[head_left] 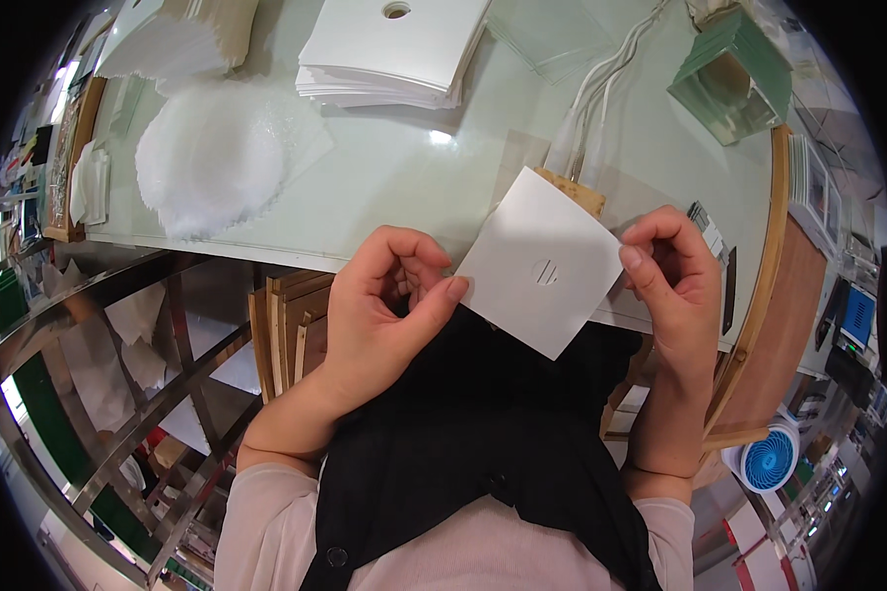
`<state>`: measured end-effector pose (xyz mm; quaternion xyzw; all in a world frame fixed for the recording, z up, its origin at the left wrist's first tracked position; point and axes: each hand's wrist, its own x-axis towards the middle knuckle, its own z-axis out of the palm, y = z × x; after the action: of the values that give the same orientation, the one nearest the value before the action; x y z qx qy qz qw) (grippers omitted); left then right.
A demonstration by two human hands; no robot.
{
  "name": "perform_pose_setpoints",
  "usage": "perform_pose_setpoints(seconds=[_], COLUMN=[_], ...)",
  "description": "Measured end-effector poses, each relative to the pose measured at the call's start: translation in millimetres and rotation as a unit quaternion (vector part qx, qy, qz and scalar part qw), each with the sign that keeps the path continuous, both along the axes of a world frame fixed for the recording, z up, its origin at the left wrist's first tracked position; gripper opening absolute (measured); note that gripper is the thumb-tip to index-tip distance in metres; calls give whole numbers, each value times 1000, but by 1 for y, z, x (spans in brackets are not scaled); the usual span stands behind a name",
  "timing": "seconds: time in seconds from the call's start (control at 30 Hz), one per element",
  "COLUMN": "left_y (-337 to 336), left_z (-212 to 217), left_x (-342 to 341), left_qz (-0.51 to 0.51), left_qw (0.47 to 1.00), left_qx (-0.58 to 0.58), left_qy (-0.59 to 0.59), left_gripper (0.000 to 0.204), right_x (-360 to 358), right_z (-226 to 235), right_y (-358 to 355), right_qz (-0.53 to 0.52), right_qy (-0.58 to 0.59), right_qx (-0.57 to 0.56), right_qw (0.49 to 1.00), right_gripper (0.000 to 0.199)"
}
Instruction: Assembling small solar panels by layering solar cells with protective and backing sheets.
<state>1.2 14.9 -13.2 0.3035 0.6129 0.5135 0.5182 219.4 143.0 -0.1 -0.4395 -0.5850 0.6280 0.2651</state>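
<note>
Black apron [483,424] nearest; white square card [562,231] held over near edge of table [394,177]. Left hand [379,310] pinches left corner, right hand [680,286] pinches right corner. Light, even grip should keep it flat, uncreased.

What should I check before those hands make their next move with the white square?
1. Left hand has a grip on the white square: ok, thumb at its left corner.
2. Right hand has a grip too: ok, at the right corner.
3. White square free of folds: ok, it looks flat.
4. Round cutout near its middle is clean: cannot tell; it looks striped.
5. Nothing behind the white square: not ok; it partly covers a yellowish block in this view. Whether they touch, I cannot tell.
6. Stack of white sheets clear of both hands: ok, it lies farther back.
</note>
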Motion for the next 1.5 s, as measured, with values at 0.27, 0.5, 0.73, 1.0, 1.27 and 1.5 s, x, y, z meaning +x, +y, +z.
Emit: perform_pose_setpoints(seconds=[0.27,0.5,0.73,1.0,1.27,1.5], left_y=[2,12,21,22,9,-11], left_z=[-9,-22,-22,-15,14,17], left_x=[-7,-28,-27,-26,-24,-3], left_qz=[-59,-95,-74,-95,-116,-53], left_qw=[961,653,629,598,858,974], left_qx=[157,420,454,476,367,73], left_qy=[221,623,627,638,339,-210], left_gripper=[16,24,12,11,21,26], right_x=[3,0,5,5,1,0], right_z=[3,-11,-18,-18,25,31], right_y=[2,1,6,7,-8,-11], right_qz=[80,102,130,130,74,27], right_qy=[-73,-123,-140,-135,135,157], right_qx=[187,443,562,571,206,-91], right_qw=[976,882,804,799,966,983], right_gripper=[9,31,39,40,19,26])
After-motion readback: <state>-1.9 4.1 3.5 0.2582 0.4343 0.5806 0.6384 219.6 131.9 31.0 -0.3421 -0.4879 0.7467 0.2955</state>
